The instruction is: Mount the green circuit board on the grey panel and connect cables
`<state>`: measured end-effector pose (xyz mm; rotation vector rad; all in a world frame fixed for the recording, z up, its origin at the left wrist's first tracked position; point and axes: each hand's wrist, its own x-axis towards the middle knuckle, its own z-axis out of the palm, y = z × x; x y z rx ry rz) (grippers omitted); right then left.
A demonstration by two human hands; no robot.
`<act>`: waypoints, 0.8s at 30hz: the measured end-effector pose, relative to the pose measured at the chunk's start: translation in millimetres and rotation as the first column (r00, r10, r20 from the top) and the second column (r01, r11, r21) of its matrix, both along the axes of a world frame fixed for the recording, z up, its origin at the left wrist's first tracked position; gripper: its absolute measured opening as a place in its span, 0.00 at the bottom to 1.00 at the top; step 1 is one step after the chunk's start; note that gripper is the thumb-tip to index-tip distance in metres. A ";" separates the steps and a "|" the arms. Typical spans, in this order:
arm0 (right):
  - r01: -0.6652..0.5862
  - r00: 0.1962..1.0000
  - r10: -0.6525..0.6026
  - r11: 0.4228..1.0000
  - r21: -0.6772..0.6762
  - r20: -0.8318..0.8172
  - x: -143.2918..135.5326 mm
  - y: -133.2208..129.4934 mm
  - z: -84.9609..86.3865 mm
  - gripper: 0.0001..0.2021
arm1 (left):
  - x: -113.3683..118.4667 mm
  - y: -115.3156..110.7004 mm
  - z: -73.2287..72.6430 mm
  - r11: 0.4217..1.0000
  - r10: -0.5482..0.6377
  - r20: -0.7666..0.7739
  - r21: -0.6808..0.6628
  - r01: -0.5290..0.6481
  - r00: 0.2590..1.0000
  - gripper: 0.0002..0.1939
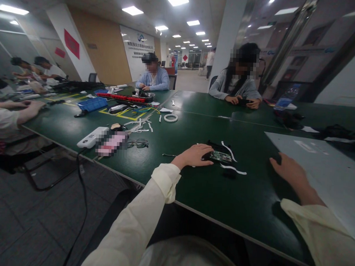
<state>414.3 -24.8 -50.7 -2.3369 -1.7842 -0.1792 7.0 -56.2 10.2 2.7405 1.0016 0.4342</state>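
My left hand [195,155] is at the left end of a small green circuit board [221,156], thumb and fingers closing around a dark part there. White strips, one behind the board [229,151] and another in front [236,169], lie close to it. Black material shows around and under the board. To the right, my right hand [291,174] is held over the near-left edge of a pale grey panel [322,169]. Its fingers are curled, and something small and dark shows by the thumb; I cannot make out what it is.
At left lie a white power strip [92,137], a pink phone [112,143] and glasses [138,143]. Farther back are a tape roll [170,117], paper scraps [141,126] and a blue bin [92,104]. Other people sit around the green table [192,110]. A cable [81,184] hangs over its edge.
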 end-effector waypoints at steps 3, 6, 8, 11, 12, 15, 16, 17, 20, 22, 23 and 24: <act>-0.021 1.000 0.021 1.000 -0.013 -0.017 -2.6 0.7 0.3 0.29 | -0.4 0.0 0.3 1.000 -0.013 0.007 -0.003 0.013 1.000 0.30; -0.033 0.999 0.033 0.999 0.008 -0.040 -6.7 -2.5 4.9 0.29 | 0.0 0.3 -0.6 1.000 -0.017 0.017 0.013 0.016 1.000 0.29; -0.036 0.998 0.036 0.999 0.013 -0.048 -8.2 -4.2 6.9 0.28 | 0.4 0.4 -1.1 1.000 -0.014 0.020 0.022 0.013 1.000 0.29; -0.028 0.999 0.029 1.000 0.014 -0.044 -8.9 -4.4 6.8 0.28 | 0.6 0.2 -0.7 1.000 -0.011 0.011 0.019 0.011 1.000 0.29; -0.028 0.999 0.028 0.999 0.019 -0.039 -8.9 -3.9 6.3 0.27 | 0.5 0.0 -0.3 1.000 -0.011 0.005 0.014 0.011 1.000 0.29; -0.028 0.999 0.028 0.999 0.020 -0.023 -8.8 -2.2 4.8 0.27 | -0.1 -0.6 1.1 1.000 -0.013 -0.006 0.004 0.013 1.000 0.29; -0.032 0.999 0.032 0.999 0.017 -0.019 -8.6 -1.6 4.4 0.26 | -0.3 -0.8 1.5 1.000 -0.014 -0.006 0.002 0.014 1.000 0.29; -0.040 0.999 0.040 0.999 0.016 -0.015 -8.3 -1.0 3.9 0.26 | -0.4 -0.9 1.8 1.000 -0.014 -0.005 0.002 0.014 1.000 0.29; -0.077 0.997 0.077 0.997 0.019 0.002 -6.9 0.6 2.3 0.26 | -0.6 -0.9 2.0 1.000 -0.015 0.004 0.004 0.015 1.000 0.30; -0.099 0.995 0.098 0.995 0.016 0.021 -5.7 1.5 1.0 0.26 | -0.4 -0.3 1.5 1.000 -0.016 0.009 0.004 0.016 1.000 0.29; -0.103 0.994 0.102 0.995 0.015 0.028 -5.1 2.0 0.3 0.26 | -0.3 0.0 1.2 1.000 -0.017 0.011 0.003 0.017 1.000 0.29; -0.105 0.994 0.105 0.994 0.016 0.031 -4.5 2.6 -0.3 0.26 | -0.2 0.3 0.9 1.000 -0.016 0.014 0.002 0.016 1.000 0.28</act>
